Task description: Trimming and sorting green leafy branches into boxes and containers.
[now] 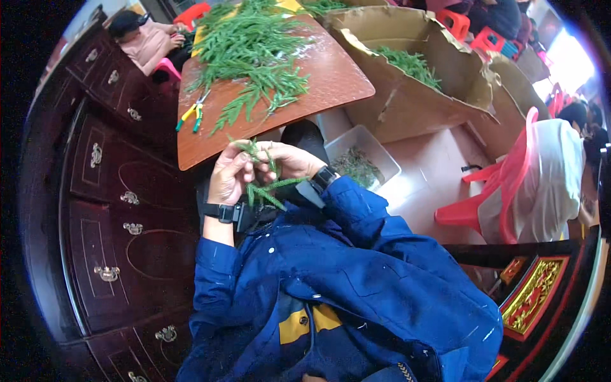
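Over my lap, just off the near edge of the table, my left hand (228,173) and my right hand (291,159) meet around a green needle-leaved sprig (275,185). Fingers of both hands are pinched on its upper part. Its lower side shoots hang free below them. On the brown table (337,70) in front lies a large heap of similar green sprigs (254,48). Pliers with yellow and green handles (193,114) rest at the table's left side, apart from my hands.
A clear plastic bin (363,159) with plant scraps stands on the floor right of my knees. Behind it is a big cardboard box (407,105) holding more greenery. Dark drawers (108,184) line the left; a red plastic chair (519,172) stands right. A person (147,44) sits far left.
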The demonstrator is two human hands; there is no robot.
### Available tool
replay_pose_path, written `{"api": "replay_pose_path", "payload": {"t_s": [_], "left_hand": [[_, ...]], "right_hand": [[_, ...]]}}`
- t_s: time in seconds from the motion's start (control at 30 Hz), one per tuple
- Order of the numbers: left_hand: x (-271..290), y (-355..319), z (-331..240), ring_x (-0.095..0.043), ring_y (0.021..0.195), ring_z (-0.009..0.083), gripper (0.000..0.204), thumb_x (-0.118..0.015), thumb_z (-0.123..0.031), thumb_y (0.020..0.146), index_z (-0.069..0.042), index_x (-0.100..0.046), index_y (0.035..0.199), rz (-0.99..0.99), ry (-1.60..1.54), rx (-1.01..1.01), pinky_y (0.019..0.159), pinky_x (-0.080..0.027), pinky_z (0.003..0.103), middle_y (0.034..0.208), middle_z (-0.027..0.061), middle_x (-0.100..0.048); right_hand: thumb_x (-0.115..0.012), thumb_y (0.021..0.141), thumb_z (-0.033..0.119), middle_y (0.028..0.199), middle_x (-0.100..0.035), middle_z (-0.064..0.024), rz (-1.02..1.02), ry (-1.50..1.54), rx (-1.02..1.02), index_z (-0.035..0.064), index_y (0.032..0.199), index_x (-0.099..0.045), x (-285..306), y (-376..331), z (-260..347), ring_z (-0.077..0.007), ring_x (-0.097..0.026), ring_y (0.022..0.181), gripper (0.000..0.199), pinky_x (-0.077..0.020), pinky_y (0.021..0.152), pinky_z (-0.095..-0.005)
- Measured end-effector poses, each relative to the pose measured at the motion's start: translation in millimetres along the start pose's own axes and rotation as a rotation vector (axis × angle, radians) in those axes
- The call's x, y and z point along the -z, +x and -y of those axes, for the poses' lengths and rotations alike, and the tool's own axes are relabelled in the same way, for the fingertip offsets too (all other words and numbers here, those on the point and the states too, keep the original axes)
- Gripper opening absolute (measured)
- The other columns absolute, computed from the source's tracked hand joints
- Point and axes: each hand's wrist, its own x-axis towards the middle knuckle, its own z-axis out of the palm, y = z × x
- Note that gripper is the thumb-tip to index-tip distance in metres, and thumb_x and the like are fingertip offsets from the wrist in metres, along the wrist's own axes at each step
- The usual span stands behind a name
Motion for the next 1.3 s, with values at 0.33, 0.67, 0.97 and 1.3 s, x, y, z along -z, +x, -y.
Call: {"api": "replay_pose_path", "payload": {"t_s": [0.33, 0.67, 0.97, 1.3], "left_hand": [[3, 5, 10, -0.056, 0.062, 0.0104, 0.014, -0.060, -0.010, 0.093, -0.005, -0.061, 0.106, -0.345, 0.159, -0.080, 0.056, -0.046, 0.022, 0.077, 0.0025, -0.062], [6, 2, 9, -0.056, 0.062, 0.0101, 0.012, -0.060, -0.010, 0.093, -0.006, -0.059, 0.105, -0.355, 0.132, -0.049, 0.057, -0.046, 0.022, 0.077, 0.0019, -0.061], [-10, -3, -10, -0.058, 0.064, 0.0087, 0.011, -0.063, -0.011, 0.091, -0.005, -0.059, 0.100, -0.183, 0.350, 0.060, 0.056, -0.048, 0.021, 0.077, 0.0007, -0.061], [5, -5, -6, -0.060, 0.065, 0.0090, 0.010, -0.064, -0.008, 0.089, -0.003, -0.059, 0.095, -0.162, 0.620, 0.033, 0.055, -0.051, 0.022, 0.078, 0.0024, -0.062]], "right_hand": [[-0.065, 0.091, 0.015, 0.087, -0.063, -0.0020, -0.125, -0.104, 0.101, 0.0063, 0.104, -0.056, -3, 0, -4, -0.0106, -0.058, 0.070, 0.018, -0.0498, 0.063, -0.0247], [-0.065, 0.091, 0.011, 0.085, -0.062, 0.0015, -0.463, -0.592, 0.334, 0.0056, 0.100, -0.061, -2, 7, -20, -0.0066, -0.056, 0.068, 0.012, -0.0459, 0.062, -0.0210], [-0.062, 0.093, 0.013, 0.082, -0.064, 0.0007, -0.361, -0.502, 0.215, 0.0045, 0.099, -0.061, 3, 1, -13, -0.0058, -0.055, 0.062, 0.011, -0.0456, 0.059, -0.0211], [-0.057, 0.097, 0.024, 0.079, -0.062, 0.0017, -0.368, -0.543, 0.128, 0.0083, 0.093, -0.060, -2, 4, -16, -0.0058, -0.051, 0.060, 0.017, -0.0412, 0.055, -0.0206]]}}
